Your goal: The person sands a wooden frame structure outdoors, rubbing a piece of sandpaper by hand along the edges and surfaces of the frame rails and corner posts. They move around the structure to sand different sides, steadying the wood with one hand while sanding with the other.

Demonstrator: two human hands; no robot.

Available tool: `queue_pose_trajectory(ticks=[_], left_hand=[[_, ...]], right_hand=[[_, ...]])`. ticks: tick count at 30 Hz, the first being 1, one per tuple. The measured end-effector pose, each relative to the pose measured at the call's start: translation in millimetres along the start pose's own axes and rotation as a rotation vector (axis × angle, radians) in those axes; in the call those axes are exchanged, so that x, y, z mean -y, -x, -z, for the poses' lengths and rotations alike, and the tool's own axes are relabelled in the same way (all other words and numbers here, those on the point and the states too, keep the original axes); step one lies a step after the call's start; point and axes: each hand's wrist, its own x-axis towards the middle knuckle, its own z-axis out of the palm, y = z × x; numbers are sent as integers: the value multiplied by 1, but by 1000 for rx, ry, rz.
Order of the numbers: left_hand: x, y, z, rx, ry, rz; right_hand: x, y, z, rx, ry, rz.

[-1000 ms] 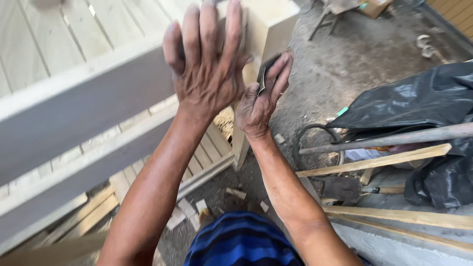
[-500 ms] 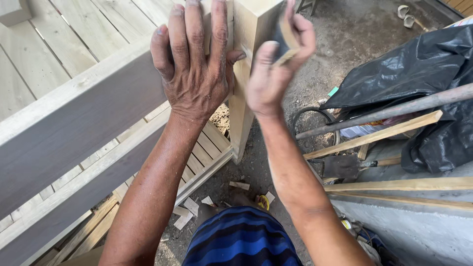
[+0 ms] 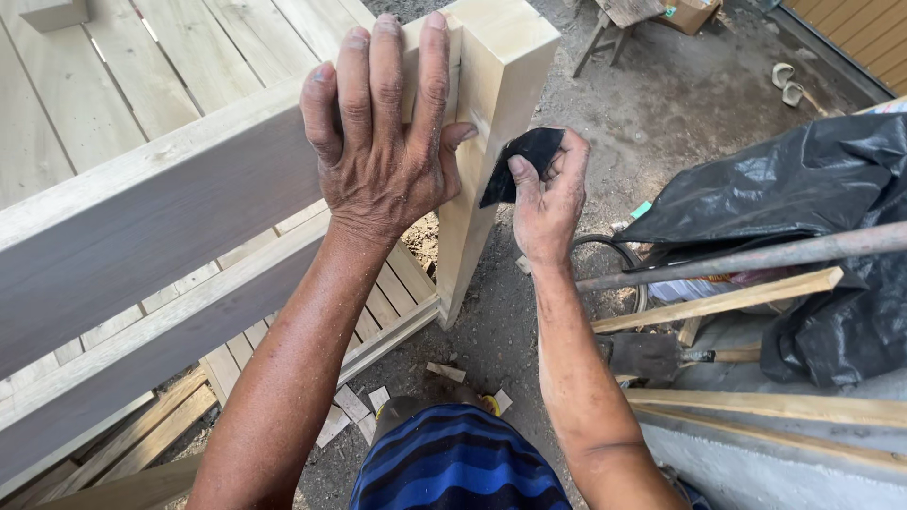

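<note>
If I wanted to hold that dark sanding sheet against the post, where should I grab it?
Probably by the top edge of the dark sheet, coming from the right as the right hand does. It lies flat against the upright post, so only its outer face is free.

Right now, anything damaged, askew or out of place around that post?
Nothing damaged. Left hand lies flat on the rail; right hand presses dark sandpaper against the upright post. Only wood offcuts litter the ground below.
</note>
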Motion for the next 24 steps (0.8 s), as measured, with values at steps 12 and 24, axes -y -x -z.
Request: queue_pose_trajectory(ticks=[12,24], left_hand=[[-3,-4,-4,-31,-55,28],[-4,-6,-1,-49,-109,36]], right_hand=[[-21,-19,-47,-141,273,238],[-15,-37,-42,-59,240,356]])
